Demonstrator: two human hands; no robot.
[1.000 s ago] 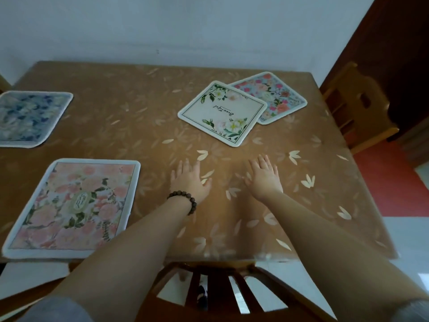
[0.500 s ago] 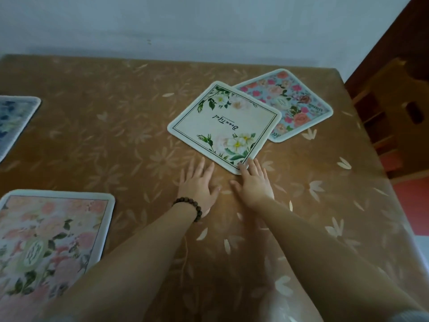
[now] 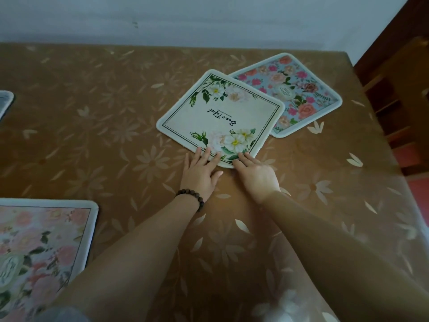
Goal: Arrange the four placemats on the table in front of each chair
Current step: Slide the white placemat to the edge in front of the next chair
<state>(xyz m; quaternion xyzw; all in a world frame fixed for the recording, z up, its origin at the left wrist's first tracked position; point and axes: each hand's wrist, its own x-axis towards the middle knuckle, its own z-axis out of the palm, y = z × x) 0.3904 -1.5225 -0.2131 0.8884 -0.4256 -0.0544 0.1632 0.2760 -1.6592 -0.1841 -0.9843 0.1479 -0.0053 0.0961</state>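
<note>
A cream placemat with white flowers and script lettering lies tilted on the brown table. It overlaps a blue placemat with pink roses behind it to the right. My left hand, with a bead bracelet on the wrist, rests flat with its fingertips on the cream mat's near corner. My right hand lies flat beside it, fingertips touching the same corner. A pink floral placemat sits at the near left. The corner of a fourth mat shows at the left edge.
A white wall runs along the table's far edge. A wooden chair stands past the right edge, over a red floor. The tablecloth has a pale flower pattern.
Both hands have slid forward across the table from its near middle until their fingertips landed on the cream placemat's near corner. The view has moved closer to the table.
</note>
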